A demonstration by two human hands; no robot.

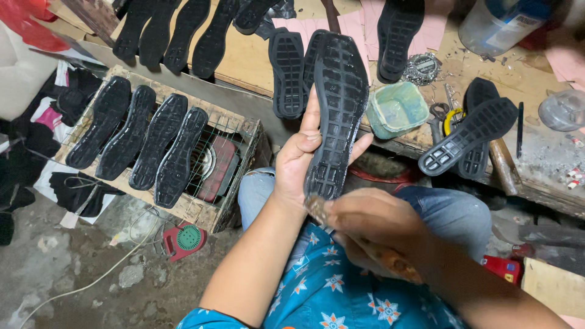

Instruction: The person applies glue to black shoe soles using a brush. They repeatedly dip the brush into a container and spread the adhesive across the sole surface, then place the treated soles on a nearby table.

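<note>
Black rubber sole (334,116) in left hand (298,159), brush (317,209) in right hand (372,222)

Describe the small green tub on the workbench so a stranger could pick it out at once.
Start at the wooden workbench strewn with black shoe soles. Near its front edge, just right of the sole held up by the left hand, sits the green tub. It is the only pale green, squarish container among black soles.
</note>
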